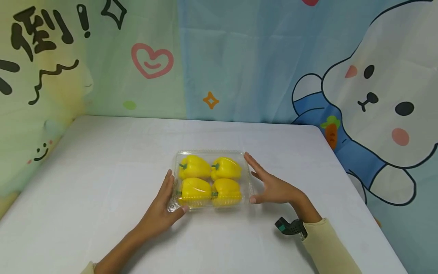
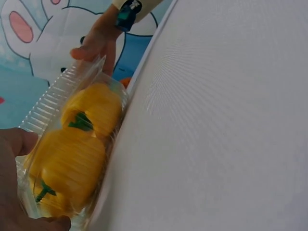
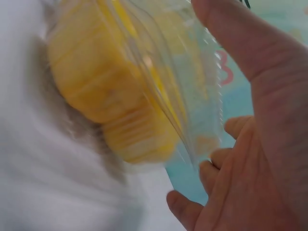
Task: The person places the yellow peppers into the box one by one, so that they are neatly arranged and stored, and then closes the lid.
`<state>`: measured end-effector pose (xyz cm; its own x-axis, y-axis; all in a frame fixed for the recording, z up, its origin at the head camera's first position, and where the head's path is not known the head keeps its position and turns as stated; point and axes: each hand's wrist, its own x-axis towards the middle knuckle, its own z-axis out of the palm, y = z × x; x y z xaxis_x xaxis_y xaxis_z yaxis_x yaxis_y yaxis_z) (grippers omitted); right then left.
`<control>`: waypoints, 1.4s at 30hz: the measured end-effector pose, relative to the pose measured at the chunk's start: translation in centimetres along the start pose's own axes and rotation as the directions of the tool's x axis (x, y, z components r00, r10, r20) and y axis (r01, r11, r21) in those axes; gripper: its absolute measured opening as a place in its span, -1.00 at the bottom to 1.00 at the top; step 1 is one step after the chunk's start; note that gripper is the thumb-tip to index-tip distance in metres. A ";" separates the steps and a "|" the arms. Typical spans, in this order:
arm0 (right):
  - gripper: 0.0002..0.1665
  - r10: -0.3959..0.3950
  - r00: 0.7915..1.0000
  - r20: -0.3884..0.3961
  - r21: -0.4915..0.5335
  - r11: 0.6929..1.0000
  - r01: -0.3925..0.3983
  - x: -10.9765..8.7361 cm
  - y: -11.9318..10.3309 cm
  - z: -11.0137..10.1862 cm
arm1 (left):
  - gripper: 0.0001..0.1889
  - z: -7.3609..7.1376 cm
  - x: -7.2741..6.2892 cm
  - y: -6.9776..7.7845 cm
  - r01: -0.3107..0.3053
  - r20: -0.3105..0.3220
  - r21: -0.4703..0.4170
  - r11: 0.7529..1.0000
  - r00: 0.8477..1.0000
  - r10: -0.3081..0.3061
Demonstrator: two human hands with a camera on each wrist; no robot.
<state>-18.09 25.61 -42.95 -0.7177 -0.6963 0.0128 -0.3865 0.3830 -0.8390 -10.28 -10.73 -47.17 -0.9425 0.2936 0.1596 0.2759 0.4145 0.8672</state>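
A clear plastic clamshell box lies on the white table with several yellow bell peppers inside, their green stems pointing left. My left hand grips the box's left end, thumb at the near corner and fingers along the side. Its fingers curl about the box end in the left wrist view, where two peppers show through the plastic. At the right end is my right hand, fingers spread, fingertips right at the box's edge. From the right wrist, the lid flap appears raised beside that hand, blurred.
The white-covered table extends around the box. Behind it hangs a cartoon backdrop with a white rabbit on the right. A dark band sits on the right wrist, below the beige sleeve.
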 end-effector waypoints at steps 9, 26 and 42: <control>0.58 0.137 0.984 -0.111 -0.069 0.987 -0.145 -0.7 -1.0 2.2 | 0.06 0.2 0.0 0.1 -0.033 0.001 0.052 0.998 0.999 0.033; 0.17 0.187 0.969 -0.159 -0.067 0.978 -0.200 -1.9 -1.0 3.5 | 0.10 -0.2 0.1 0.6 0.004 0.028 0.124 0.992 1.000 -0.007; 0.17 0.179 0.974 -0.137 0.118 0.979 -0.164 -1.9 -0.7 3.8 | -0.02 -2.3 0.3 2.0 0.238 0.078 -0.077 0.968 0.969 -0.233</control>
<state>-14.24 24.34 -44.49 -0.8480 -0.5261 -0.0633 -0.1925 0.4171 -0.8882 -10.43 -11.80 -44.33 -0.9633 0.2552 -0.0836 0.0280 0.4049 0.9139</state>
